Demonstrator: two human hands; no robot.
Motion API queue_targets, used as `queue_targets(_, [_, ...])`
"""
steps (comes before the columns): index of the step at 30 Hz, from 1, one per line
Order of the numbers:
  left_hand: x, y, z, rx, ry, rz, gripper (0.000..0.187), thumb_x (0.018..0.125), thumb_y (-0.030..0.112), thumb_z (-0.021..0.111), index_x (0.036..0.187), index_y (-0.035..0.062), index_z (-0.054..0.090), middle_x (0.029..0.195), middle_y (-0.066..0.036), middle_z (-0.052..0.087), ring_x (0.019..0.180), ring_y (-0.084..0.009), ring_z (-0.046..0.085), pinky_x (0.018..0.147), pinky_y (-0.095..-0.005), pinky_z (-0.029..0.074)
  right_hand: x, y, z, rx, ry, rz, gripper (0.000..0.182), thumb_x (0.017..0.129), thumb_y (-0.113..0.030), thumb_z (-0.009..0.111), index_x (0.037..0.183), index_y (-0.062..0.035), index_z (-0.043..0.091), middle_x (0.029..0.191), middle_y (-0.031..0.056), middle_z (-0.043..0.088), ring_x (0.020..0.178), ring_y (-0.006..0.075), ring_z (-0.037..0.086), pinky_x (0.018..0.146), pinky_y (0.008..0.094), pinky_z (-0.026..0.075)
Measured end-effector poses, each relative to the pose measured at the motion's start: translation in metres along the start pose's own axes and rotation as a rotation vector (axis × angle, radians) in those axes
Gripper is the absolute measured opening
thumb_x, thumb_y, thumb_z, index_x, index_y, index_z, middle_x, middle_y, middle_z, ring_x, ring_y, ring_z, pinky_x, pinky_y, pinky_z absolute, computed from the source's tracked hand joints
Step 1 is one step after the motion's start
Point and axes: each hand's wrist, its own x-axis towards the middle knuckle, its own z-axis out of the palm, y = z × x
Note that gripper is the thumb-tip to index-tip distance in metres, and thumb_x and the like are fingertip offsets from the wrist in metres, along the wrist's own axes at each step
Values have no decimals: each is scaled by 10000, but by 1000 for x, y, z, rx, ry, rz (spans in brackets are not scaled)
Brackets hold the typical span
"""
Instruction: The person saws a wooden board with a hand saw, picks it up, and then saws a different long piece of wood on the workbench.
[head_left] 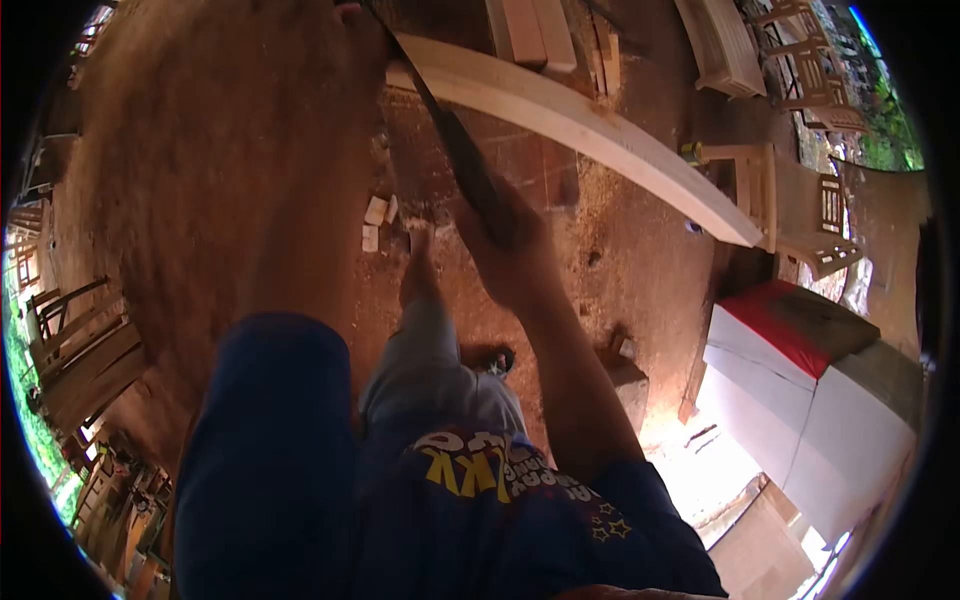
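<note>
My right hand (510, 245) is closed around the near end of a long, dark, narrow tool (455, 140). The tool slants up and left to the top edge, passing over the left end of a long curved wooden beam (600, 125). At the top edge, beside the tool's far end, a small part of my left hand (348, 12) shows; its fingers are mostly cut off and blurred. My left forearm is smeared by motion. What kind of tool it is cannot be made out.
Small wood blocks (376, 210) lie on the brown floor near my bare foot (418, 245). Thick boards (525, 30) stand beyond the beam. Wooden chairs (815, 215) are at the right, above a large white box (770, 400). More wooden furniture (85, 355) stands left.
</note>
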Motion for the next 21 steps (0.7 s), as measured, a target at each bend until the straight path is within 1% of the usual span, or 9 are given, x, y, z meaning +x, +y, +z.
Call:
queue_targets(2, [33,-102,6,-154,-55,169,251,1037,152,562,1280,91,545,1142,-105,611,1033,-222,634,899,-337,542,-87,36,-32,-112,21,34,487,994,-212,666,1442,-54,559,1132,195,724,1036,244,729,858,373,563])
queue_targets(3, [26,-84,4,-82,-21,132,251,1038,151,561,1281,91,539,1141,-108,609,1032,-222,633,899,-337,541,-123,64,-52,-391,-39,-182,517,992,-174,643,1473,-26,524,1206,190,707,1071,235,722,873,369,562])
queue_targets(5, [5,-33,0,7,7,42,252,1041,149,558,1285,89,528,1140,-113,606,1028,-222,632,899,-338,540,-179,44,-69,-233,-69,27,535,976,-156,651,1463,19,519,1231,168,697,1069,194,700,856,348,559])
queue_targets(7, [3,-22,3,27,-13,5,253,1044,146,555,1288,87,517,1139,-118,603,1025,-222,630,899,-338,538,-177,46,-67,-296,-28,-175,543,967,-160,665,1451,39,520,1196,148,698,1008,168,682,817,334,556])
queue_targets(10, [14,-65,-3,-54,-141,-19,256,1049,142,550,1293,84,501,1137,-125,599,1020,-221,628,900,-339,536,-95,66,-30,-173,-43,-74,535,965,-142,641,1471,-27,510,1159,183,703,936,267,714,786,391,574])
queue_targets(11, [61,-163,-30,-215,-520,-20,257,1050,141,549,1295,84,495,1137,-127,597,1019,-221,627,900,-339,535,-52,80,-10,-77,-32,-19,517,977,-160,637,1466,-40,517,1122,194,715,909,287,735,778,403,578])
queue_targets(12, [19,-57,-3,-66,-177,-77,241,1046,154,549,1272,79,513,1131,-134,607,1018,-231,632,895,-354,532,8,60,8,-162,-38,-1,498,987,-241,674,1421,-27,558,1033,186,732,899,253,744,785,389,573])
queue_targets(14, [-7,44,1,35,-37,-193,221,1036,180,549,1228,70,549,1120,-149,627,1015,-250,641,884,-384,527,68,39,36,-1,36,-148,511,968,-295,711,1384,-22,592,1007,193,745,945,282,753,800,411,575])
queue_targets(21, [-11,43,-1,106,11,-136,242,1016,214,548,1159,30,611,1114,-188,660,1016,-330,657,891,-459,510,84,-20,31,-98,40,-224,516,959,-304,720,1377,-30,593,1044,206,752,986,312,756,872,413,576])
